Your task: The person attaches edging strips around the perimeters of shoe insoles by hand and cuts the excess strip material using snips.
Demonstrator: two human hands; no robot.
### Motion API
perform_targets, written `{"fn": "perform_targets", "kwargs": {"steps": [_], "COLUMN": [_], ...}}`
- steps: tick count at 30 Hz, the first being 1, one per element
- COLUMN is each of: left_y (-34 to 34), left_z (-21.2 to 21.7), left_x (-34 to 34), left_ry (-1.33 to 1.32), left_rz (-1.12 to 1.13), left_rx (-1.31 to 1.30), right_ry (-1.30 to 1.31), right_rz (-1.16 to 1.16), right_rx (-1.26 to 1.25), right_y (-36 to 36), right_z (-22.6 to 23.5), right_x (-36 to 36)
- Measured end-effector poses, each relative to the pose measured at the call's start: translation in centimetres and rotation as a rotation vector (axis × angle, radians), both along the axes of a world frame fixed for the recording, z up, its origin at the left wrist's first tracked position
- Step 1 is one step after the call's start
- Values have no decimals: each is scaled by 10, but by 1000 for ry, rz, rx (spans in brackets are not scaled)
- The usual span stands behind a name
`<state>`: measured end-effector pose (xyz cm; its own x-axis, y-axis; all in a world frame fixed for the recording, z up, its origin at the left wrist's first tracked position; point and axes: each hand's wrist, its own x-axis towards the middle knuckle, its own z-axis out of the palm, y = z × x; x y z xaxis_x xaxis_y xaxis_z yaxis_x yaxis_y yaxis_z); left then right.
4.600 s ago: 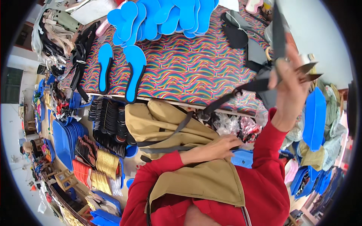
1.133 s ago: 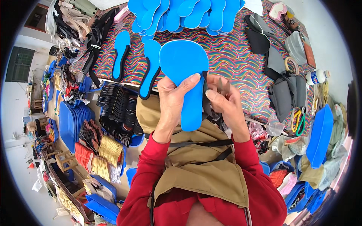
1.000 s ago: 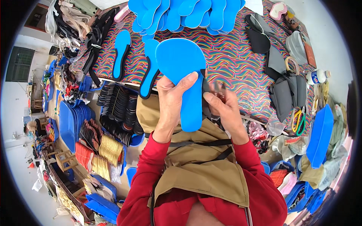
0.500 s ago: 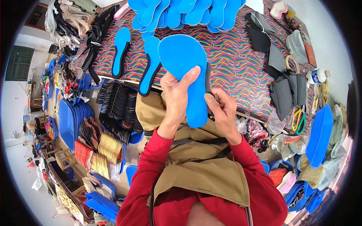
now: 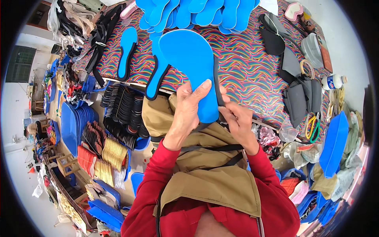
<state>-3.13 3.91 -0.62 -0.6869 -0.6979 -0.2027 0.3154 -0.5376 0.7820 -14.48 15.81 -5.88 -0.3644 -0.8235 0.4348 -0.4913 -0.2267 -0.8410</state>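
My left hand (image 5: 185,110) grips a bright blue insole (image 5: 189,53) around its narrower part, thumb lying on the blue face. Its broad end points away from me, above the table. A black strip (image 5: 216,81) runs along the insole's right edge. At the lower end of that edge, my right hand (image 5: 239,122) pinches the strip between thumb and fingers. Two more blue insoles with black edging lie to the left: one insole (image 5: 128,37) lies by itself, and the other insole (image 5: 158,79) is partly covered by the held one.
A pile of plain blue insoles (image 5: 205,14) sits at the table's far side. Grey and black pieces (image 5: 294,98), scissors (image 5: 312,126) and a white bottle (image 5: 333,81) are on the right. Black strips (image 5: 104,39) hang at the left. Stacked dark pieces (image 5: 124,112) stand below the table's edge.
The held insole has shifted slightly up and left and tilted. My right hand has moved down a little along its edge, and my left hand now grips nearer the narrow end.
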Motion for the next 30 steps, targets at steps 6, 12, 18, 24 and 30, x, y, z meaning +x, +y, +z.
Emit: {"fn": "perform_targets", "kwargs": {"steps": [6,12,18,24,30], "left_y": [6,23,25,24,10], "left_z": [-9,-22,-18,-14,-6], "left_x": [-5,-3,-6,-5,-12], "left_ry": [134,-6,-29,-88,-85], "left_rz": [-133,-252,-240,-236,-138], "left_rx": [-25,-85,-97,-155,-198], "right_ry": [-660,-745,-649,-591,-1008], "right_rz": [32,206,163,126,149], "right_rx": [136,75,-19,131,119], "right_y": [-6,-27,-26,-23,-20], "right_z": [29,33,33,33,34], "right_x": [-24,-38,-41,-35,-19]}}
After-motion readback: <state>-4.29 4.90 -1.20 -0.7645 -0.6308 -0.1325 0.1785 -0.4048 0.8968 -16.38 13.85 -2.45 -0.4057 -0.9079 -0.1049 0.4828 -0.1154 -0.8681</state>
